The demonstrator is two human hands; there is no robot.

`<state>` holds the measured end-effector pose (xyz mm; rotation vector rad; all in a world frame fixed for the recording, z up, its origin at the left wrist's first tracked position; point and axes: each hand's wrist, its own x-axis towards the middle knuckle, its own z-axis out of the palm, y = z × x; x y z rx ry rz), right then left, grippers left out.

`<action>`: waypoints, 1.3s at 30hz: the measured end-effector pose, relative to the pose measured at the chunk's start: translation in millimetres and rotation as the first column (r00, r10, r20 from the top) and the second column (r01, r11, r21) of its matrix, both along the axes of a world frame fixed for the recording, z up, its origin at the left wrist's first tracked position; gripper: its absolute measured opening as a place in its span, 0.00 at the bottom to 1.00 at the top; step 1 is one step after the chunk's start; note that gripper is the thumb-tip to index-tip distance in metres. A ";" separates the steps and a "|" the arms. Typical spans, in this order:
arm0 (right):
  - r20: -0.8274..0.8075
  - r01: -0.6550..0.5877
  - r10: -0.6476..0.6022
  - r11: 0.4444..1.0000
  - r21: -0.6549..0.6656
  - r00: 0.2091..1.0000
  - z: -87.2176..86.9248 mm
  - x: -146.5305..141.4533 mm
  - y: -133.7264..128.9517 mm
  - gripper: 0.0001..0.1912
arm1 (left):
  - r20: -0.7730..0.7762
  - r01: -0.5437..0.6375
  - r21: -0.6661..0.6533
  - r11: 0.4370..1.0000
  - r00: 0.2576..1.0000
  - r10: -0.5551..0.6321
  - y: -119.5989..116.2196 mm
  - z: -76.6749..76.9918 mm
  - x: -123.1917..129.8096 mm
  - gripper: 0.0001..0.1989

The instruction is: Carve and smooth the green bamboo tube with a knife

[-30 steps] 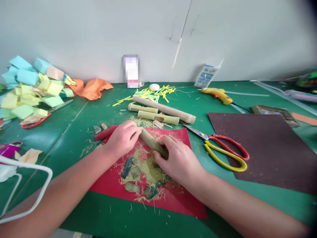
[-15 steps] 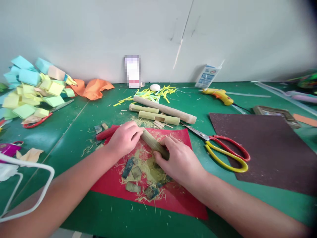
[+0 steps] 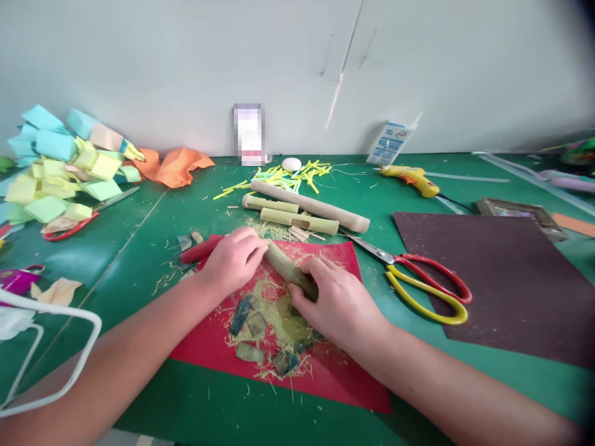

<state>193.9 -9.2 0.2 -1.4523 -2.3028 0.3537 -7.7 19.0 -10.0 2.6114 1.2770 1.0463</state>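
A pale bamboo tube (image 3: 286,263) lies aslant above a red sheet (image 3: 344,387). My right hand (image 3: 339,297) is wrapped round its near end, thumb on one side and fingers on the other. At the far end, my left hand (image 3: 237,257) is closed, with thumb and fingertips pinching the tube's tip; anything else inside that hand is hidden. Beside my left hand pokes out a red rounded piece (image 3: 198,251), partly covered. Worn dark sandpaper pieces (image 3: 250,352), pale dust and thin shavings are scattered on the red sheet below the tube.
Two short bamboo tubes (image 3: 300,221) and a longer stick (image 3: 309,204) lie behind my hands. Scissors (image 3: 418,279) rest at right, partly on a dark brown sheet (image 3: 493,285). Farther back sits a yellow glue gun (image 3: 411,179). Folded paper pieces (image 3: 56,167) heap at left, near a white frame (image 3: 93,334).
Both hands keep the same hold on the bamboo tube, with hardly any visible movement. The whole view has shifted very slightly.
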 end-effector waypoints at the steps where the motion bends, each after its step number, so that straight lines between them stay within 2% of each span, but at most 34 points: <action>1: 0.002 0.002 -0.002 1.000 0.000 1.000 -0.2 -0.2 0.3 0.08 | -0.003 -0.012 0.000 1.000 1.000 0.012 -0.1 0.6 1.0 0.09; 6: 0.041 0.004 -0.005 1.000 0.014 0.999 1.7 -0.4 0.9 0.07 | 0.022 0.063 -0.068 0.996 0.998 -0.062 0.0 3.2 5.2 0.07; 11: 0.138 -0.001 -0.006 0.998 0.056 0.990 6.6 0.7 -0.8 0.07 | 0.047 -0.012 -0.093 0.996 0.999 0.016 9.3 4.2 -3.6 0.07; 18: 0.225 -0.082 0.059 0.992 0.098 0.973 6.1 -0.5 -3.8 0.08 | 0.047 -0.056 -0.046 0.997 0.997 0.058 14.2 3.6 -7.5 0.07; 25: 0.130 -0.045 0.044 0.999 0.006 0.991 4.8 0.9 -2.5 0.06 | -0.135 0.015 -0.019 1.000 0.991 -0.018 4.8 6.9 3.4 0.11; 29: 0.104 -0.023 0.022 1.000 0.008 0.994 5.6 1.7 -1.5 0.06 | -0.051 -0.064 -0.004 0.998 0.997 0.064 5.4 6.0 0.5 0.10; 31: 0.095 -0.017 0.016 1.000 0.006 0.995 6.0 2.3 -1.7 0.07 | -0.035 -0.035 -0.026 0.999 0.999 0.034 1.4 5.0 2.6 0.10; 34: 0.072 -0.028 0.029 1.000 -0.007 0.997 6.2 3.1 -1.7 0.06 | -0.058 0.067 -0.062 0.996 0.996 -0.071 -6.0 3.9 8.6 0.09; 39: 0.039 -0.034 0.035 0.999 -0.019 0.999 5.3 2.2 0.3 0.07 | -0.041 0.019 -0.013 1.000 0.999 -0.019 -6.7 3.6 10.2 0.10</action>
